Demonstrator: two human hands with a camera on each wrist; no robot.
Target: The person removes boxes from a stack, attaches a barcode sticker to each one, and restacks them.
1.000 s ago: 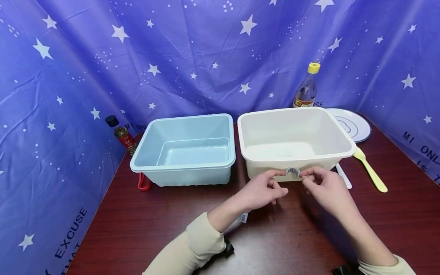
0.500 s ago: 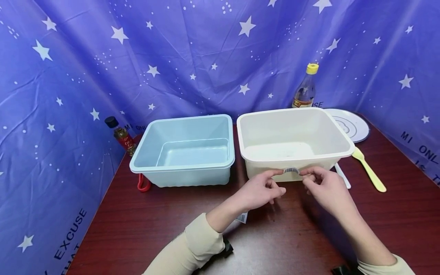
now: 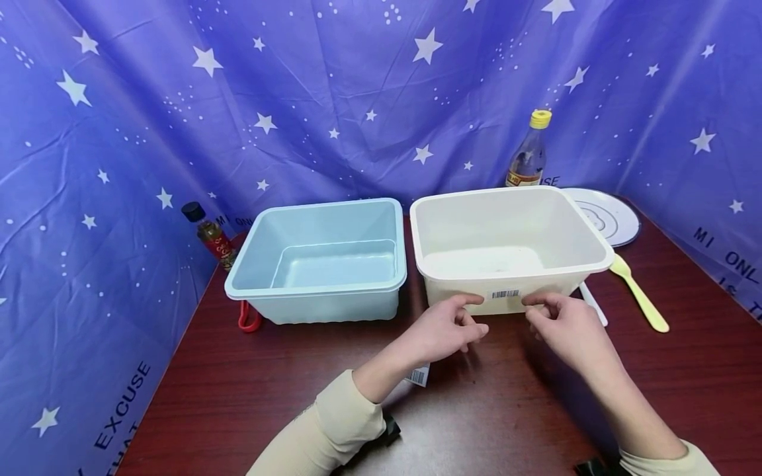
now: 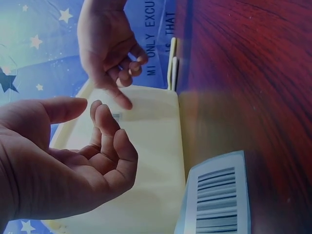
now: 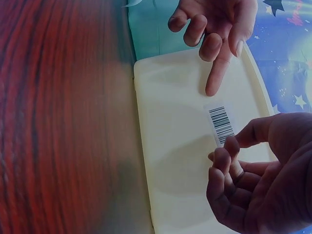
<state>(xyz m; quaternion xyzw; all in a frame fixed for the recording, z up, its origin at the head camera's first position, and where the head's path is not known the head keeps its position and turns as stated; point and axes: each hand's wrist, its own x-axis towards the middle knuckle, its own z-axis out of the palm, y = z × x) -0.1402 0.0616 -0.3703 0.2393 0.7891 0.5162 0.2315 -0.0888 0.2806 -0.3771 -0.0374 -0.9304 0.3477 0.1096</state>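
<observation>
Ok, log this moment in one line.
white rectangular barcode label: flat on front of cream rectangular plastic tub | left hand: by label's left end | right hand: by label's right end | light-blue rectangular plastic tub: alongside

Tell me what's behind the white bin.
A bottle, its base hidden by the white bin; at the rear right corner, a plate, its left part covered.

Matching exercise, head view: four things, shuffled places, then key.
1. White rectangular barcode sticker between left hand and right hand
2. Clear yellow-capped bottle
3. Slim pale-yellow utensil
4. Light-blue rectangular plastic tub

A. Behind cream rectangular plastic tub
B. Right of cream tub
C. Left of cream tub
D. Front wall of cream tub

Pairs: 1-D, 2-A, 3-B, 4-C
</observation>
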